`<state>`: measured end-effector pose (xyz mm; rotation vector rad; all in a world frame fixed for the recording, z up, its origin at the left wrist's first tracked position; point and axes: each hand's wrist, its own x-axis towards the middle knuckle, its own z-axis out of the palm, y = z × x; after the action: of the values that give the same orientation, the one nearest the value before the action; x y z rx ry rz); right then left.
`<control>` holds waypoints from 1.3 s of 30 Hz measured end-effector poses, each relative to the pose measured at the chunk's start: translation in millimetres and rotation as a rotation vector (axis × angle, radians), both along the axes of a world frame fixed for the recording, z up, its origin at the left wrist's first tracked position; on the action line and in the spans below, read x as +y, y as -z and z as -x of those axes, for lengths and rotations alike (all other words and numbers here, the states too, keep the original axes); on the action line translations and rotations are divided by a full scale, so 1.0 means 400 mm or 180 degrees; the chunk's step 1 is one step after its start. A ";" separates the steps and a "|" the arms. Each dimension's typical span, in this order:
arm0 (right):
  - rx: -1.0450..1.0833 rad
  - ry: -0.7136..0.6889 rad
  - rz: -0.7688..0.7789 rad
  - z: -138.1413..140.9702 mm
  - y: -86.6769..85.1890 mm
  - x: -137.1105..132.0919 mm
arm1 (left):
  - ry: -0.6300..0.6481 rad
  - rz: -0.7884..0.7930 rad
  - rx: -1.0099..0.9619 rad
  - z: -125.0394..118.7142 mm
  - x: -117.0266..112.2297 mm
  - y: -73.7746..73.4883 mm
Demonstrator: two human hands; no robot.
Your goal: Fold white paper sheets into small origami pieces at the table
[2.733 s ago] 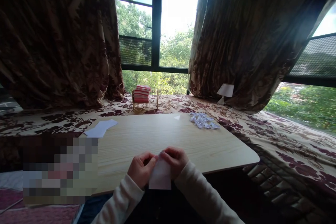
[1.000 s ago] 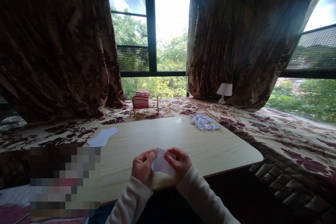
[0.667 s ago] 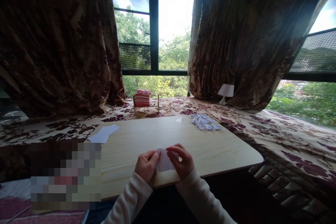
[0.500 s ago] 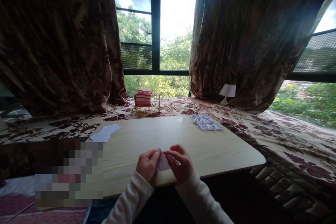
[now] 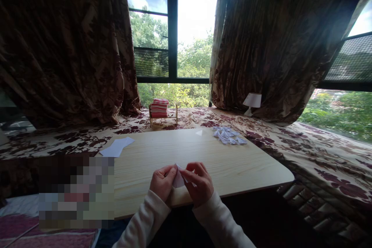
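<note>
A small piece of folded white paper is held up between my two hands, close to the table's front edge. My left hand pinches its left side, thumb on top near the upper tip. On the other side my right hand is closed, with its thumb and forefinger at the paper's upper right edge. Part of the paper is hidden behind the fingers. At the table's far right corner lies a cluster of folded white paper pieces. Flat white sheets rest at the far left corner.
The pale wooden table has a rounded front right corner. Beyond it, a patterned cloth carries a small rack of red-and-white striped cloths and a little lamp. A blurred-out patch covers the lower left.
The paper has folded narrower, and the flap that stuck out on its right no longer shows. My right hand has shifted slightly left; my left hand has hardly moved.
</note>
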<state>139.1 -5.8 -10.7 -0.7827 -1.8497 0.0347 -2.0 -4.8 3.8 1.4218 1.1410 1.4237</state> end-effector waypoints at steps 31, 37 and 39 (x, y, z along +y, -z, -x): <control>-0.0102 0.0047 -0.0374 0.010 -0.014 -0.008 | 0.0081 0.0204 -0.0333 0.005 0.000 -0.006; -0.0249 0.0128 -0.0627 0.012 -0.023 -0.012 | 0.0138 0.0149 -0.0389 0.013 0.004 0.004; -0.0243 0.0182 -0.0665 0.013 -0.024 -0.013 | 0.0254 0.0160 -0.0393 0.017 0.003 0.005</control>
<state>133.8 -10.9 -1.0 -0.6980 -1.8662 -0.2244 -8.7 -3.7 1.9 1.3114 1.0239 1.3972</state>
